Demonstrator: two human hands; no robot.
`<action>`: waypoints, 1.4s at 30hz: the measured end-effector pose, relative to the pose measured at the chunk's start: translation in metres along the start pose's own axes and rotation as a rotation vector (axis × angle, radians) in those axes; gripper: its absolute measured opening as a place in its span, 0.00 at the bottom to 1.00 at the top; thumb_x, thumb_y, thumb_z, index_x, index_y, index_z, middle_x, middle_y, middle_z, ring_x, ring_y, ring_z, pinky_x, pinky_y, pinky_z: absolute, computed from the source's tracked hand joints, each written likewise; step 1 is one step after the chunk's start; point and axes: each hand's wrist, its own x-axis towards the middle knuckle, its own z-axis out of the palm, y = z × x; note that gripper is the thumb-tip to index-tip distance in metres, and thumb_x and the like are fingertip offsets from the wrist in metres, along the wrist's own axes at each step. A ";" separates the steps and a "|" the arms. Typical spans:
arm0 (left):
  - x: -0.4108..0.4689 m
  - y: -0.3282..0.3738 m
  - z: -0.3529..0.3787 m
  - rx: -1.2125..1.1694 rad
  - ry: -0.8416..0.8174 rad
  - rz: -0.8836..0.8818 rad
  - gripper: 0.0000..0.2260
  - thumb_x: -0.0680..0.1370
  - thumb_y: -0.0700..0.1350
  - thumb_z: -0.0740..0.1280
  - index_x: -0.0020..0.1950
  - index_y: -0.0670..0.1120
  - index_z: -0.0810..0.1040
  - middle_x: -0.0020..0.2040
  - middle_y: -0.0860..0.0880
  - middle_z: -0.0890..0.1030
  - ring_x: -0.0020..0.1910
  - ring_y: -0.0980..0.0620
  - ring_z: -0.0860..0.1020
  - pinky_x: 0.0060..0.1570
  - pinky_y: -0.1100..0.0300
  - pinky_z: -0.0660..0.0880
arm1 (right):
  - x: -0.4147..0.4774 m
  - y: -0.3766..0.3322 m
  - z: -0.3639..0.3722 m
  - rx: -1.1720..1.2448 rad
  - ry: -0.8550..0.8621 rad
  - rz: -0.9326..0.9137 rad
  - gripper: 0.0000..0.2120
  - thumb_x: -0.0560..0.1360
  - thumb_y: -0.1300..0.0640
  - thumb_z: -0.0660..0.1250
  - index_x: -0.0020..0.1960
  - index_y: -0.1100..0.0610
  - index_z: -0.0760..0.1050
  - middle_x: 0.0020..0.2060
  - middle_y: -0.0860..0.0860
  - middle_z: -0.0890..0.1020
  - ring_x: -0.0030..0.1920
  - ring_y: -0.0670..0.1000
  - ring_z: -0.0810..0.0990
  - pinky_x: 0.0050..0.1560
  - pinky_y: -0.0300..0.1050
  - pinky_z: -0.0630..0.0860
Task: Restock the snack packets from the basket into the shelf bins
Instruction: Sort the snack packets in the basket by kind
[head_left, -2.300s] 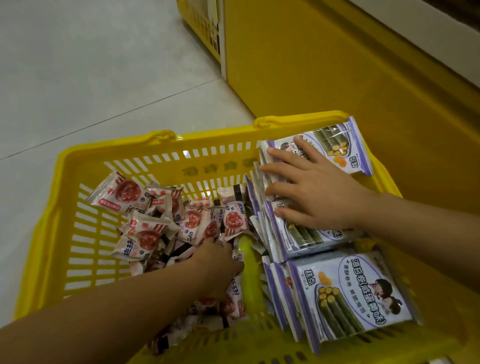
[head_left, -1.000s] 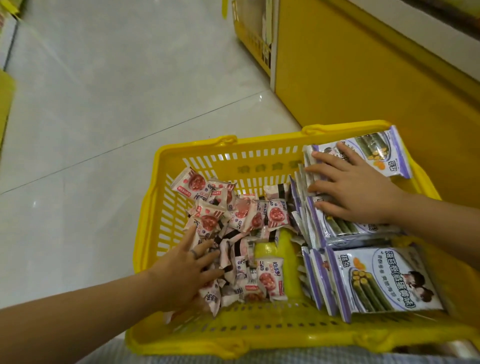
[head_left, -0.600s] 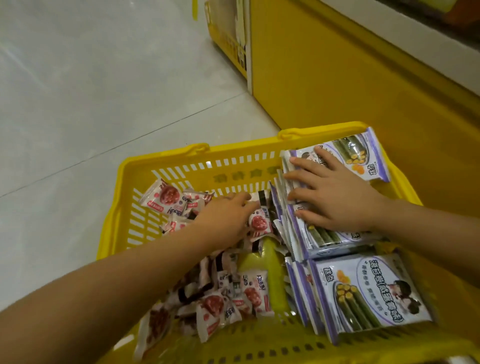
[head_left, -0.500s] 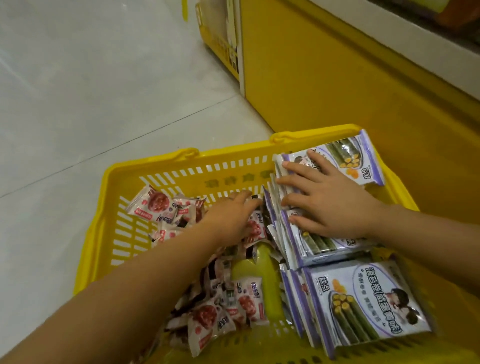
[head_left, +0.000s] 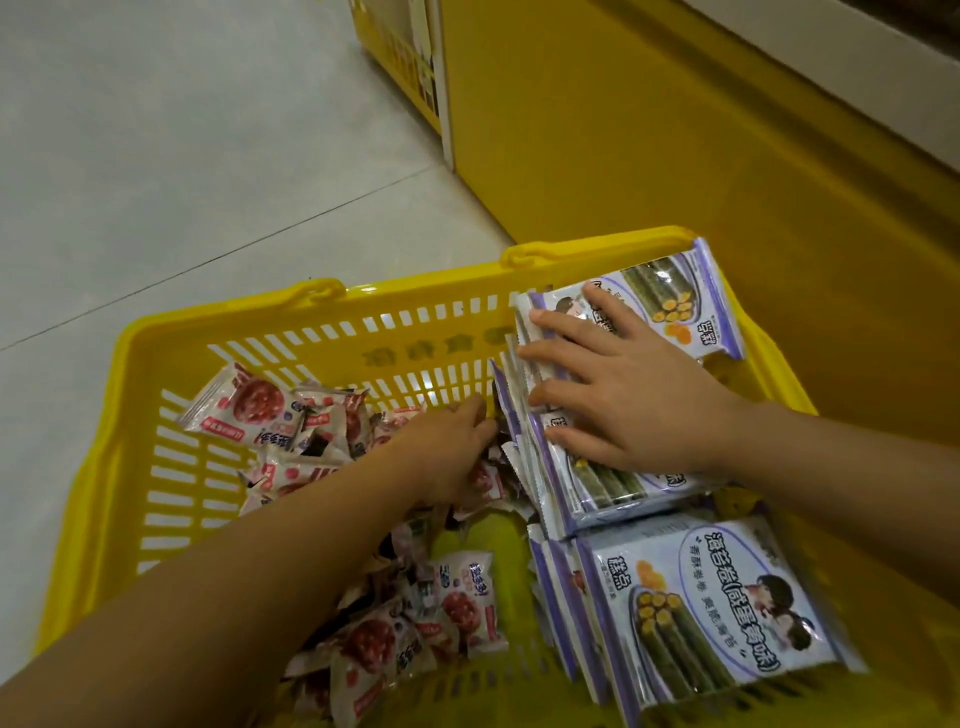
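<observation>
Yellow basket (head_left: 415, 297) is right by the yellow shelf base (head_left: 649, 156). Right hand (head_left: 623, 395) lies flat, fingers spread, pressing on the purple seaweed-roll packets (head_left: 696, 623) stacked along the basket's right side. Left hand (head_left: 447, 447) is down among the little pink packets (head_left: 249, 410) on the left. Its fingertips are buried, so I can't tell if it's gripping anything.

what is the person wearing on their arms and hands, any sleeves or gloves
Nothing shows. The left hand and right hand are bare, no gloves, and no ring on the fingers in view. Both forearms are bare to the frame edge: no sleeves, watch or bracelet.
</observation>
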 end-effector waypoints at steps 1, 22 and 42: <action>0.000 -0.001 0.000 -0.007 -0.025 -0.008 0.38 0.69 0.64 0.70 0.71 0.45 0.62 0.71 0.41 0.61 0.62 0.41 0.69 0.54 0.51 0.71 | 0.000 0.000 0.000 -0.002 0.000 -0.001 0.18 0.77 0.41 0.56 0.53 0.50 0.80 0.65 0.54 0.76 0.73 0.58 0.66 0.71 0.67 0.56; -0.022 0.006 0.004 -0.013 0.163 -0.214 0.43 0.69 0.60 0.71 0.75 0.52 0.49 0.65 0.44 0.74 0.61 0.43 0.74 0.68 0.45 0.61 | -0.001 0.000 0.002 -0.016 -0.011 -0.003 0.17 0.77 0.41 0.58 0.54 0.49 0.80 0.66 0.53 0.75 0.73 0.57 0.65 0.71 0.66 0.57; -0.216 -0.025 -0.032 0.458 -0.214 -0.282 0.39 0.75 0.72 0.46 0.75 0.53 0.32 0.73 0.40 0.30 0.73 0.37 0.32 0.56 0.29 0.21 | 0.000 -0.002 0.001 0.017 0.019 0.009 0.19 0.77 0.41 0.53 0.49 0.49 0.80 0.62 0.53 0.78 0.71 0.58 0.68 0.71 0.66 0.57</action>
